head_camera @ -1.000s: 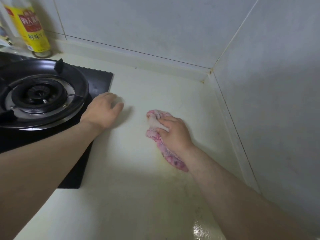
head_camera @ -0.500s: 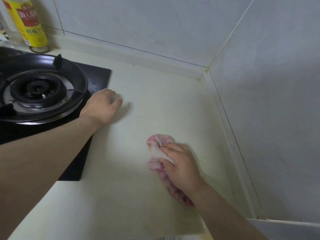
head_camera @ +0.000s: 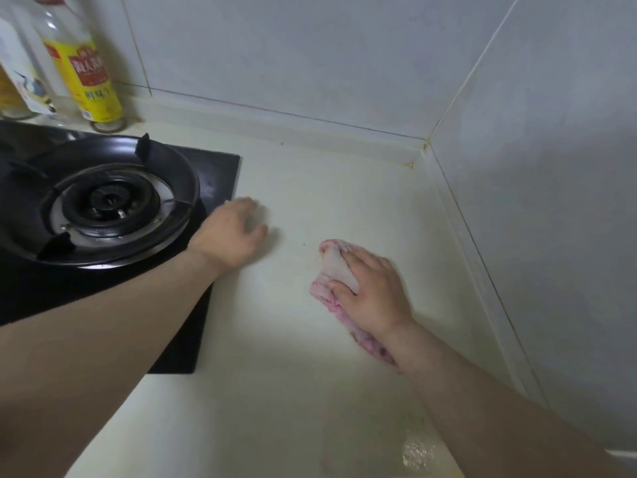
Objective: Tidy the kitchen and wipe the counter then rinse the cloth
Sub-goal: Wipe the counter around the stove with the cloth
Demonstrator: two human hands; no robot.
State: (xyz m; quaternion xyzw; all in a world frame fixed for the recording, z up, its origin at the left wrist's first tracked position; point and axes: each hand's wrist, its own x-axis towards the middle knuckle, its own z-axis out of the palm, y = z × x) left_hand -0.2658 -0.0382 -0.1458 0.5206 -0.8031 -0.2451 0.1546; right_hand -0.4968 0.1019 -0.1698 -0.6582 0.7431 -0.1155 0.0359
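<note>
Nearest you, a wet sheen [head_camera: 417,450] glints on the pale surface [head_camera: 310,391] just left of your right forearm. It reads as a strip already wiped.

Your right hand [head_camera: 374,293] bears down on the pink-and-white cloth [head_camera: 325,296]. Fingers and thumb are dug into the wad and bunch it against the surface, and its tail trails back under your wrist. Half a second ago that hand had dragged the cloth back towards you. Now it has pushed out again to about where it was a second ago, a little nearer than your other hand. That is one full back-and-forth stroke, so I judge the wiping to be in full swing, with the rinse yet to come.

Your left hand [head_camera: 231,232] has not shifted. It holds nothing and rests knuckles-up on the surface, fingers loosely bent, right at the edge of the black hob [head_camera: 215,174], seemingly as a brace.

A dark speck [head_camera: 303,243] lies just beyond the cloth, towards your left hand. A stroke out that way would probably catch it.

By count:
- two hands
- one cloth
- one burner [head_camera: 107,201] in view on the hob
- two bottles at the back wall, a yellow-labelled bottle [head_camera: 93,81] and a white-labelled bottle [head_camera: 26,84] cut off by the frame edge
- one more speck [head_camera: 281,143], by the back ledge
</note>
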